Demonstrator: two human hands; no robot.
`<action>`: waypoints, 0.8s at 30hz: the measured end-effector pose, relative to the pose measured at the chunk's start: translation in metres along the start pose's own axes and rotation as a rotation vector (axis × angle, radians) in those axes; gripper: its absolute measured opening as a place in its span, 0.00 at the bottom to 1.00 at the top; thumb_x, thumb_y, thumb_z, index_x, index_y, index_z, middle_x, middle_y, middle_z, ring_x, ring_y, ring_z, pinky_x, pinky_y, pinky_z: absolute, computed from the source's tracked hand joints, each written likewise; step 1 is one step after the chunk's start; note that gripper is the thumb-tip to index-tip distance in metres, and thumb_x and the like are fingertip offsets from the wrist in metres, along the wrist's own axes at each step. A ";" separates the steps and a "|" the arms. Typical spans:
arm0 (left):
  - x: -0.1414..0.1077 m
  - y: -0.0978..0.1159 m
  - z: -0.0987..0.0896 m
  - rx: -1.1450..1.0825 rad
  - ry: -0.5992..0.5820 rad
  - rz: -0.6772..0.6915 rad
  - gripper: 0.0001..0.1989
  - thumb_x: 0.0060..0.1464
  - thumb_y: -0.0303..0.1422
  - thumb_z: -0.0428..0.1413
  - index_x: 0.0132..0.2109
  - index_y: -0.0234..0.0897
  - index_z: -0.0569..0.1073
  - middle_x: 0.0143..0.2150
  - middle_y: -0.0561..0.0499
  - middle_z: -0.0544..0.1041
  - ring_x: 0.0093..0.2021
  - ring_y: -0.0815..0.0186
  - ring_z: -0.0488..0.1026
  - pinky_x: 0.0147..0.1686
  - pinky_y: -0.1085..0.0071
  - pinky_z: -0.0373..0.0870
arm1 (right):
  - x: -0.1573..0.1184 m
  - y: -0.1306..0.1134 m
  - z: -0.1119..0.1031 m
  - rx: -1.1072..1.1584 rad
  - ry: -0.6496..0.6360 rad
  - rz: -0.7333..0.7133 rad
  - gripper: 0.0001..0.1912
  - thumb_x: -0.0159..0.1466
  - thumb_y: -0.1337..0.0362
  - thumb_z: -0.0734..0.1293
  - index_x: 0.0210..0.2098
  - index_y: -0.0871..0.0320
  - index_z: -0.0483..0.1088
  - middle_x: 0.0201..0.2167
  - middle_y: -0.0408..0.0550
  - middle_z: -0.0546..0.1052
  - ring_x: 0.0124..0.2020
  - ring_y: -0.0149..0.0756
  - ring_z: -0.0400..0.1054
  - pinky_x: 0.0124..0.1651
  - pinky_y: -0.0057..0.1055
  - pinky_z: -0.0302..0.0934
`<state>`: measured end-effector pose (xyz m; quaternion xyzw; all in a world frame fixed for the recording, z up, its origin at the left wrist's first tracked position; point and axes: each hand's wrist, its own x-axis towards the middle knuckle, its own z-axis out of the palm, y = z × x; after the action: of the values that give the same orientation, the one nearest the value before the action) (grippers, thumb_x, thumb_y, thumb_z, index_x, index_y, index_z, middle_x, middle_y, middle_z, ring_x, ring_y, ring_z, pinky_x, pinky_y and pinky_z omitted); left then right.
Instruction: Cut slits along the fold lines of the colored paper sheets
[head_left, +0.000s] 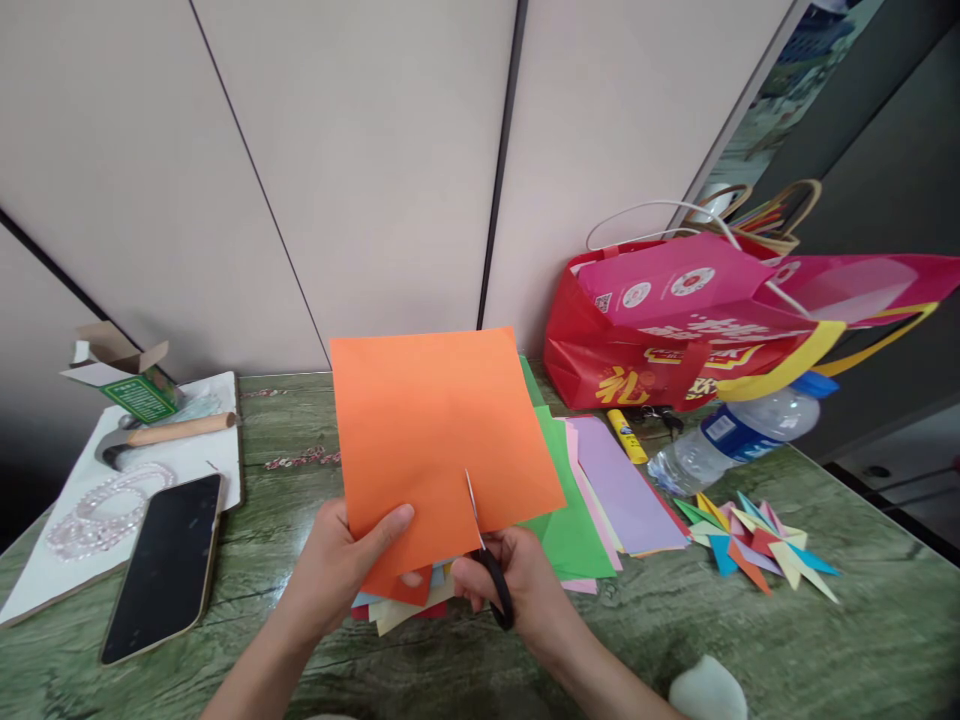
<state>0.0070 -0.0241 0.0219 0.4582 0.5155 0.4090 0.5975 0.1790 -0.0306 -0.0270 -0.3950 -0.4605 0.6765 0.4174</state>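
An orange sheet of paper [435, 420] is raised above the table, pinched at its lower left by my left hand [341, 560], thumb on top. My right hand [517, 580] grips black-handled scissors [496, 590] at the sheet's lower edge. The blades run up into the paper, and a cut shows along them. Beneath the sheet lie coloured papers, among them a green sheet [574, 510] and a purple sheet [622, 490]. Smaller pale and red pieces [409, 608] stick out below my hands.
At the right are folded paper stars [757, 545], a water bottle [739, 435], a yellow glue stick [627, 436] and a red gift bag [660, 330]. A phone [165, 570], a sickle-like tool [169, 432], beads [105, 510] and a small box [135, 385] sit left. A white object [709, 690] lies near the front.
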 end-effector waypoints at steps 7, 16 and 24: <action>-0.002 -0.002 0.000 -0.017 0.002 -0.012 0.11 0.48 0.38 0.58 0.25 0.35 0.75 0.16 0.48 0.77 0.16 0.64 0.72 0.18 0.71 0.69 | 0.001 0.003 -0.001 -0.021 -0.019 -0.003 0.19 0.48 0.51 0.70 0.21 0.61 0.65 0.13 0.38 0.66 0.13 0.22 0.55 0.16 0.22 0.51; 0.001 0.007 -0.009 -0.240 0.015 -0.024 0.14 0.43 0.31 0.62 0.40 0.38 0.75 0.42 0.45 0.80 0.37 0.56 0.77 0.33 0.67 0.75 | 0.000 -0.003 0.001 -0.093 0.011 0.075 0.19 0.44 0.52 0.72 0.19 0.62 0.65 0.12 0.39 0.66 0.12 0.23 0.55 0.15 0.22 0.51; 0.008 0.009 -0.021 -0.411 0.091 -0.049 0.11 0.45 0.29 0.61 0.40 0.36 0.76 0.42 0.45 0.80 0.39 0.58 0.77 0.35 0.69 0.75 | 0.004 -0.002 -0.003 -0.051 -0.093 0.079 0.17 0.43 0.56 0.73 0.22 0.62 0.66 0.15 0.38 0.67 0.15 0.24 0.57 0.19 0.22 0.53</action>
<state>-0.0127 -0.0117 0.0278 0.2953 0.4585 0.5112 0.6643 0.1803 -0.0256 -0.0267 -0.3913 -0.4808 0.6981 0.3583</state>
